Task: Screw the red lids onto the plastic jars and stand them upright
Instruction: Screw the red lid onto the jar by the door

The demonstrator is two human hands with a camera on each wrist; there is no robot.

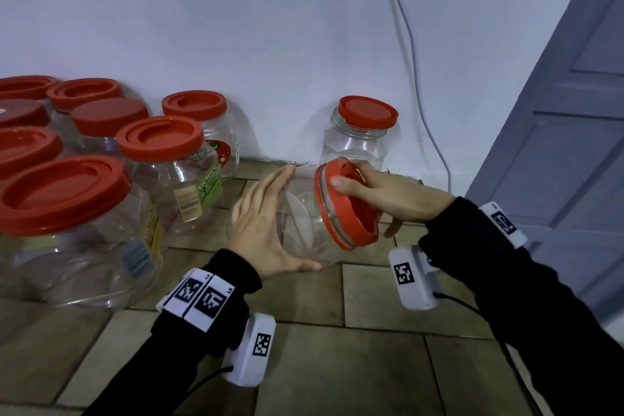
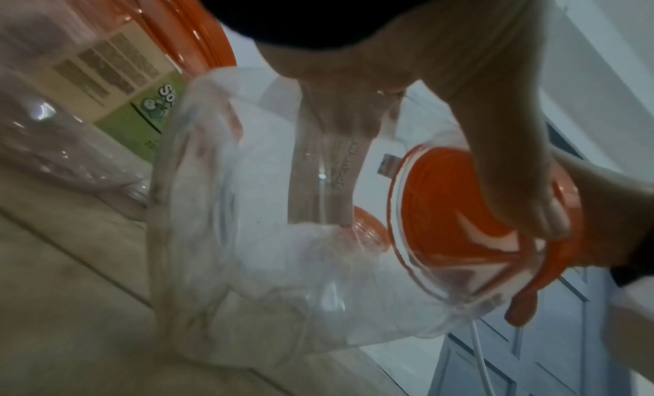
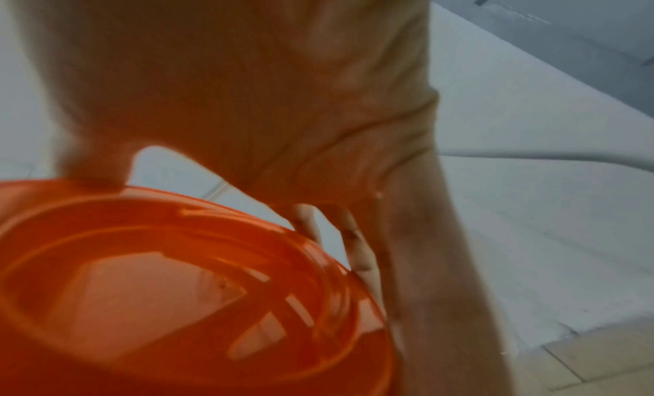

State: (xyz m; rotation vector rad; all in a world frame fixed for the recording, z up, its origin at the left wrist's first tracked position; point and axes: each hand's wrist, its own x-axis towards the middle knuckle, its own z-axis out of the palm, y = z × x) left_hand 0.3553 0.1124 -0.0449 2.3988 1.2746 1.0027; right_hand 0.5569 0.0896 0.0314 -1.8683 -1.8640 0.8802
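Observation:
A clear plastic jar [image 1: 304, 236] lies on its side just above the tiled floor, its mouth pointing right. My left hand [image 1: 270, 219] wraps its body, fingers over the top and thumb underneath. A red lid [image 1: 347, 209] sits on the mouth, slightly askew. My right hand [image 1: 371, 192] grips that lid, thumb on the near rim and fingers round the far side. The left wrist view shows the jar [image 2: 269, 234] from its base, with the lid [image 2: 453, 223] beyond. In the right wrist view the lid [image 3: 177, 290] fills the frame below my right hand [image 3: 247, 94].
Several lidded jars [image 1: 162, 159] stand upright in a cluster at the left. One more lidded jar [image 1: 361, 132] stands against the white wall behind my hands. A grey door [image 1: 557, 111] closes off the right, with a white cable [image 1: 415, 61] running down the wall.

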